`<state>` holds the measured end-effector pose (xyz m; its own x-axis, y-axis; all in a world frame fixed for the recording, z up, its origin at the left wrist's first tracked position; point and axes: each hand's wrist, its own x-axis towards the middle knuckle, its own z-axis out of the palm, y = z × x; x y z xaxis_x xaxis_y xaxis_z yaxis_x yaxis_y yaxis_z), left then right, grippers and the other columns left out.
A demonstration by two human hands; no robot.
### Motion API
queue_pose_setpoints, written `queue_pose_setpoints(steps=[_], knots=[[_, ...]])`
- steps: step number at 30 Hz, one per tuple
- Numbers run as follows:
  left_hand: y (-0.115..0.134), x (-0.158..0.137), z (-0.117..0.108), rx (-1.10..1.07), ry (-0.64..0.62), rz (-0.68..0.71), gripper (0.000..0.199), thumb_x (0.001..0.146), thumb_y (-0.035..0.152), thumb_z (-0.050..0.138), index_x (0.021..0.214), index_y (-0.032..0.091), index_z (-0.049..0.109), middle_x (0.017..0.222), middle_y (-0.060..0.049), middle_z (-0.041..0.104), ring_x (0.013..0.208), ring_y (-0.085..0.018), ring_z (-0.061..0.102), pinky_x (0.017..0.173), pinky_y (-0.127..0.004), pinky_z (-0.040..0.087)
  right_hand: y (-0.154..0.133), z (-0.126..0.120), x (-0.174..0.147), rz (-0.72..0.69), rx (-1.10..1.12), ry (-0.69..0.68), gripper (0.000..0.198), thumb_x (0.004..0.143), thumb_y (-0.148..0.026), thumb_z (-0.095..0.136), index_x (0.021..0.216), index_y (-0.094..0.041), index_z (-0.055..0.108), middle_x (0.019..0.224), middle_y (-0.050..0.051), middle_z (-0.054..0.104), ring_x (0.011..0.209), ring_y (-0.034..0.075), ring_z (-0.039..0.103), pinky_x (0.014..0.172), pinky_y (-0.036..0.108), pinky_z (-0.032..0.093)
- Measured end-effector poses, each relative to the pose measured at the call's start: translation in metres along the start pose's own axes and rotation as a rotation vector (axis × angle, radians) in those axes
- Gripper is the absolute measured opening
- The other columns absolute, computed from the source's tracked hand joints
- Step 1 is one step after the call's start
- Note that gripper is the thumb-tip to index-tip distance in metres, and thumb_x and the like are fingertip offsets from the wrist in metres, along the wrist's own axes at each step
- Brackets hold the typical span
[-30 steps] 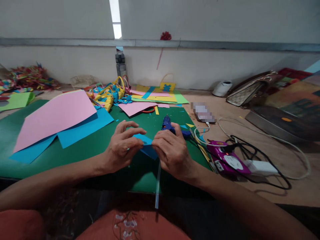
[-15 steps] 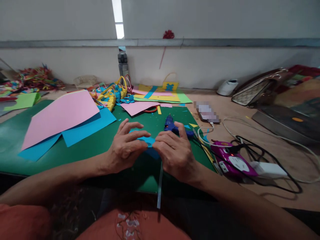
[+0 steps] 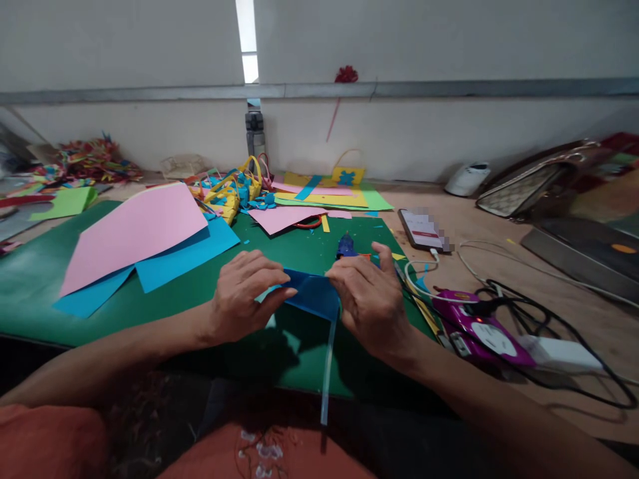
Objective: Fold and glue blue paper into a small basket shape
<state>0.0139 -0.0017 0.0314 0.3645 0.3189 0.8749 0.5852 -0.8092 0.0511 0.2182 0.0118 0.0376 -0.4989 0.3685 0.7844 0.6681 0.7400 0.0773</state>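
Observation:
A small blue piece of paper (image 3: 313,297) is held up between my two hands, just above the green mat (image 3: 294,362). My left hand (image 3: 249,293) is closed in a pinch on its left end. At the right end, my right hand (image 3: 372,303) grips the paper with bent fingers, thumb raised. From below the right hand hangs a long, narrow, pale translucent strip (image 3: 327,379); its upper end is hidden. Behind the right hand lies a blue glue gun (image 3: 345,246), partly covered by the fingers.
Pink sheet (image 3: 140,233) and blue sheets (image 3: 190,256) lie on the left. Small yellow-and-blue paper baskets (image 3: 232,193) stand behind. To the right are a phone (image 3: 424,229), a purple power strip (image 3: 492,332) with cables, and a bag (image 3: 529,179). Scissors' handle (image 3: 309,224) shows under pink paper.
My hands have moved slightly apart, and more of the blue paper now shows between them. The view has shifted a little, so the scene sits farther right.

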Motion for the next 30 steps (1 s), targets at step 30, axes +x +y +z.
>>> queue_pose_setpoints(steps=[30], knots=[[-0.004, -0.016, 0.006, 0.108, -0.136, 0.059, 0.005, 0.079, 0.017, 0.062, 0.083, 0.018, 0.061, 0.105, -0.008, 0.066, 0.086, -0.016, 0.062, 0.073, -0.029, 0.049, -0.005, 0.01, -0.008, -0.059, 0.057, -0.043, 0.014, 0.082, -0.008, 0.045, 0.081, -0.013, 0.058, 0.076, 0.005, 0.066, 0.074, 0.015, 0.058, 0.09, 0.038, 0.036]])
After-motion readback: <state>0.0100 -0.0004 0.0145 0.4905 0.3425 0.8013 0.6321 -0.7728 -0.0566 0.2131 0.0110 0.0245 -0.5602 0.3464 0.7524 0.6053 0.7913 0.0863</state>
